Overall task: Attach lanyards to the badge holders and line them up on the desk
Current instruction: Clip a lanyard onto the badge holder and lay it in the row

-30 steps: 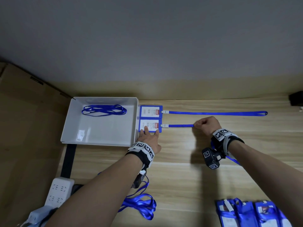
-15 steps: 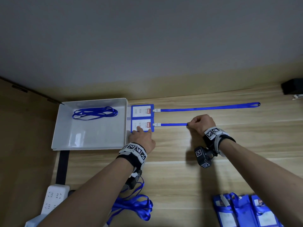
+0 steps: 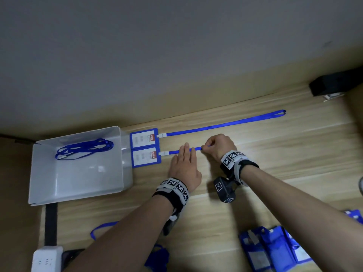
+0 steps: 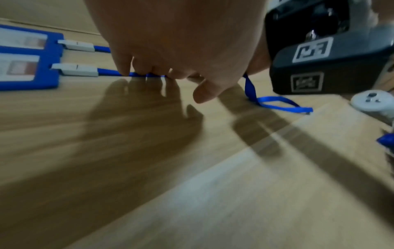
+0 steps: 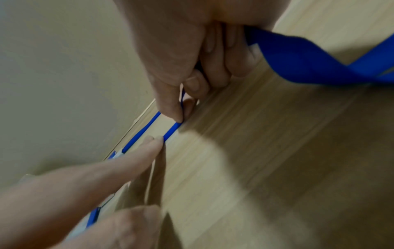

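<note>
Two badge holders lie flat on the desk point(image 3: 275, 173), one directly behind the other with long edges touching, both pressed against the right wall of a white tray point(image 3: 78, 183). The far badge holder point(image 3: 144, 138) has its lanyard point(image 3: 225, 125) stretched out straight to the right, close to the desk's back edge by the wall. The near badge holder point(image 3: 146, 157) carries a second lanyard point(image 3: 176, 152) clipped on and running right, roughly parallel to the first.

The left hand point(image 3: 184, 167) lies flat, fingers straight, its fingertips point(image 4: 125, 70) pressing this second lanyard onto the wood just right of the white clip. The right hand point(image 3: 220, 145) sits just beyond it, its grip closed tight: thumb and forefinger pinch the strap, the other fingers curled. Behind that hand the slack end twists loosely over the desk.

One more coiled lanyard point(image 3: 84, 149) rests in the tray's far part. A stack of blue badge holders point(image 3: 271, 250) sits at the near edge on the right, loose blue straps point(image 3: 102, 227) at the near left beside a white power strip point(image 3: 46, 261). A broad strip of bare wood lies to the right of the hands, and a black object point(image 3: 334, 83) sits at the far right corner.
</note>
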### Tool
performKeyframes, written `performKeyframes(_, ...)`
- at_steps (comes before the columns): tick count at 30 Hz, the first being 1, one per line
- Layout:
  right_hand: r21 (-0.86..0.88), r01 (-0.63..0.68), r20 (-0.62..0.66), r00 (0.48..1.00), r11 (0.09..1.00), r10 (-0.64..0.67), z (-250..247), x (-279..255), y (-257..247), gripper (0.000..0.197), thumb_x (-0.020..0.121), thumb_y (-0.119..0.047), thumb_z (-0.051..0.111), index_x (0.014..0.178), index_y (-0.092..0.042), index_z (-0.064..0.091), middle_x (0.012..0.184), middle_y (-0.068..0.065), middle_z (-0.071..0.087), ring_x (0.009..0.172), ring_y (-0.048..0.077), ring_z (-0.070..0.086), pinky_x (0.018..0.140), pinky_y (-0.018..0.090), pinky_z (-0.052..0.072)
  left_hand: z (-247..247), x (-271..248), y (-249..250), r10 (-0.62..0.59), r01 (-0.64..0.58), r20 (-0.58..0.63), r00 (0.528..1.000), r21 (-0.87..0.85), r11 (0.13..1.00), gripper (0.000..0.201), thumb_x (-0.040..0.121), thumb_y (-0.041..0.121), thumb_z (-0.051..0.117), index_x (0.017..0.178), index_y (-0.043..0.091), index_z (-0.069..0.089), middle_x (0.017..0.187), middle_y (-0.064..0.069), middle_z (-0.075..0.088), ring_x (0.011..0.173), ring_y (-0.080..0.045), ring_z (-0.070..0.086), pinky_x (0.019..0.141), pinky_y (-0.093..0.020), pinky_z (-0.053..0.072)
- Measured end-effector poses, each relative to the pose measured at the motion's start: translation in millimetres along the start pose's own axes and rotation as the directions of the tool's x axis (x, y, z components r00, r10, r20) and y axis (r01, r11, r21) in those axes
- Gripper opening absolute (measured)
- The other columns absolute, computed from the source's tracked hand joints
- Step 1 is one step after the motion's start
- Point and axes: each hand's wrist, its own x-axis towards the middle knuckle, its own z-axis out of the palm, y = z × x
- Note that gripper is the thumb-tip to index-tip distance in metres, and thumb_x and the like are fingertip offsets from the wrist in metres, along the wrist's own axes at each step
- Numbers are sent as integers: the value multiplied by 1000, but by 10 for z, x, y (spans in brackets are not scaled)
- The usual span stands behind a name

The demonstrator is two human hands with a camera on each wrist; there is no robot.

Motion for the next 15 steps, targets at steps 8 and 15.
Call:
performKeyframes(8, 2, 108, 90, 990, 994, -108, -382, 13, 349, 15, 71, -37, 70, 62, -25, 71, 65, -8, 69, 70, 14, 67, 73, 34, 57, 46, -9, -3, 16, -16, 16, 1000, -32, 999, 80, 91, 33, 36, 156, 10, -5, 162, -14, -20, 151, -30, -14, 123, -45, 3)
performKeyframes(15, 67, 149, 89, 984, 987, -155, -883, 20, 711, 10, 84, -19, 73, 77, -14, 78, 83, 3, 76, 86, 19, 70, 85, 33, 55, -41, -6, -2, 3, -1, 86, 996, -21, 1000, 80, 94, 35, 36, 156, 12, -9, 160, -12, -25, 150, -27, -16, 124, -43, 3)
